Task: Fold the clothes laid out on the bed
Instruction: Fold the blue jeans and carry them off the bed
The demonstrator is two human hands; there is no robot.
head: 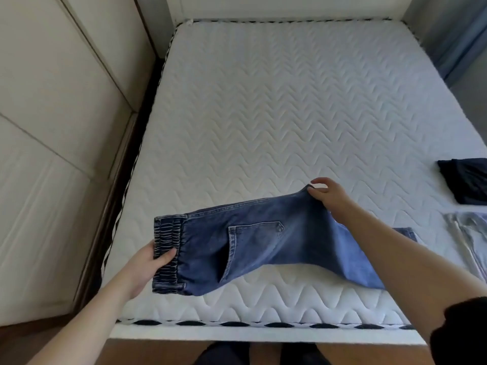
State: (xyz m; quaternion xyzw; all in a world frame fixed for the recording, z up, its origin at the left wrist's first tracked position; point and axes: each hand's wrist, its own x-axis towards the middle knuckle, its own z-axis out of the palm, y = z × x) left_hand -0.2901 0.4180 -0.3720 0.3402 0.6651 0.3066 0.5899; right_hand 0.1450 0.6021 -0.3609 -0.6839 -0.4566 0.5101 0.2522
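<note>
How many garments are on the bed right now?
3: jeans held in both hands near the front edge, a dark garment at the right edge, a grey one just below it. More may lie out of frame.

A pair of blue denim jeans with an elastic waistband (pixel 253 243) lies across the near part of the white quilted mattress of the bed (pixel 290 114), waistband to the left, legs running right. At the bed's right edge a folded dark garment (pixel 466 180) lies behind a folded pale grey garment (pixel 471 233). A padded cream wall (pixel 52 127) stands left of the bed.
</note>
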